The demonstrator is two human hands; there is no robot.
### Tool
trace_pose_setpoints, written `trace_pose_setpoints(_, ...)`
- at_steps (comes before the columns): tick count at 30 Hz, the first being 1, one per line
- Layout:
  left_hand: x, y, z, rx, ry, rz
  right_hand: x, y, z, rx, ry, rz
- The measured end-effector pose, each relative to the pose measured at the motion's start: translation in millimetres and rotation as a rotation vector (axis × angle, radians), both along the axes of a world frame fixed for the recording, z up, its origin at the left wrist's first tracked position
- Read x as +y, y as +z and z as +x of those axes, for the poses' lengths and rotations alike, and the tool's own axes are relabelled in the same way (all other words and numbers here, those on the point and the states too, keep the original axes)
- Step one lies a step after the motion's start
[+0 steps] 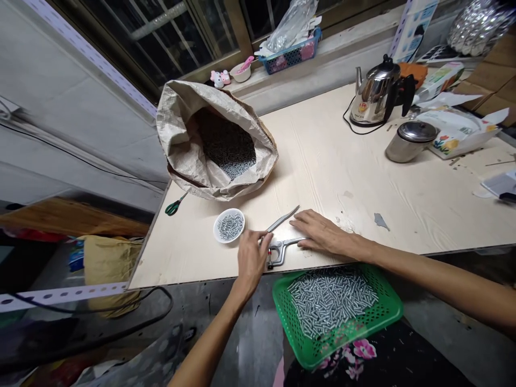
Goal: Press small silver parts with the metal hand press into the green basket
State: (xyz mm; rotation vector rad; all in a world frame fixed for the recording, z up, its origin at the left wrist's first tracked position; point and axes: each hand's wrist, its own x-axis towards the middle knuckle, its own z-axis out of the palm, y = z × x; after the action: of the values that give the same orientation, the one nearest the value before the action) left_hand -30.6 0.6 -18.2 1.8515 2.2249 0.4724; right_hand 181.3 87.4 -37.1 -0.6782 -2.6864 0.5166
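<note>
One curled left hand (250,257) pinches the silver pliers (285,243) at the near edge of the counter (193,258); the right hand (322,232), loosely open and gripping nothing, lies by the spread handles (282,219). Left of the pliers sits a white bowl (215,230)

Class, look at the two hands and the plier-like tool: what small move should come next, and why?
Probably the right hand should close around the two handles of the tool: they stand spread apart, that hand lies open by their ends, and the left hand is at the tool's head.
</note>
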Motion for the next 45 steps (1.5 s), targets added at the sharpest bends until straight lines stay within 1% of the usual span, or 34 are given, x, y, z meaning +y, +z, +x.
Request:
trace_pose_setpoints(2,-10,4.2,-6,-0.012,0.113,-0.154,-6,-4.1,-1,-0.017,-0.006,-0.011)
trace_pose_setpoints(5,-15,6.4,-6,-0.075,0.169,-0.411,-14,-16.4,-10,-0.048,-0.040,0.028)
trace_pose_setpoints(8,-9,7.0,-5,-0.070,0.167,-0.531,-17,-29.1,-19,-0.058,-0.074,0.105)
trace_pose_setpoints(11,-2,9.3,-11,0.044,0.088,-0.586,-17,-37.2,-23,-0.044,-0.093,0.166)
trace_pose_setpoints(13,-4,13.7,-17,0.153,0.020,-0.561,-14,-40.3,-22,-0.025,-0.108,0.176)
trace_pose_setpoints(15,-13,21.8,-17,0.207,-0.008,-0.494,-11,-42.0,-20,0.003,-0.129,0.169)
trace_pose_setpoints(17,-27,33.1,-9,0.121,-0.036,-0.429,-9,-42.5,-18,0.034,-0.140,0.156)
trace_pose_setpoints(19,-37,44.7,1,-0.033,-0.121,-0.361,-7,-42.0,-17,0.049,-0.136,0.141)
trace_pose_setpoints(20,-39,49.3,3,-0.074,-0.166,-0.325,-7,-41.7,-17,0.052,-0.133,0.135)
trace_pose_setpoints(21,-38,52.5,3,-0.070,-0.177,-0.281,-7,-41.5,-17,0.054,-0.134,0.132)
trace_pose_setpoints(22,-34,53.8,-2,-0.027,-0.150,-0.232,-7,-41.6,-18,0.055,-0.138,0.133)
trace_pose_setpoints(23,-26,53.0,-11,0.044,-0.081,-0.177,-8,-42.0,-18,0.058,-0.143,0.136)
trace_pose_setpoints(25,-6,45.5,-37,0.188,0.103,-0.096,-9,-44.1,-18,0.073,-0.154,0.151)
trace_pose_setpoints(26,6,39.5,-52,0.217,0.166,-0.089,-9,-45.5,-19,0.081,-0.157,0.160)
trace_pose_setpoints(28,26,26.0,-76,0.245,0.232,-0.082,-9,-48.2,-19,0.094,-0.162,0.176)
trace_pose_setpoints(30,40,13.8,-90,0.269,0.239,-0.075,-9,-50.3,-20,0.100,-0.166,0.186)
trace_pose_setpoints(33,50,3.4,-91,0.320,0.208,-0.060,-9,-51.6,-20,0.100,-0.170,0.182)
trace_pose_setpoints(37,54,2.7,-85,0.401,0.171,-0.088,-9,-52.6,-20,0.094,-0.168,0.172)
trace_pose_setpoints(40,56,3.7,-86,0.442,0.149,-0.121,-9,-53.7,-20,0.101,-0.168,0.171)
trace_pose_setpoints(45,55,1.3,-91,0.431,0.182,-0.130,-10,-52.5,-21,0.115,-0.171,0.172)
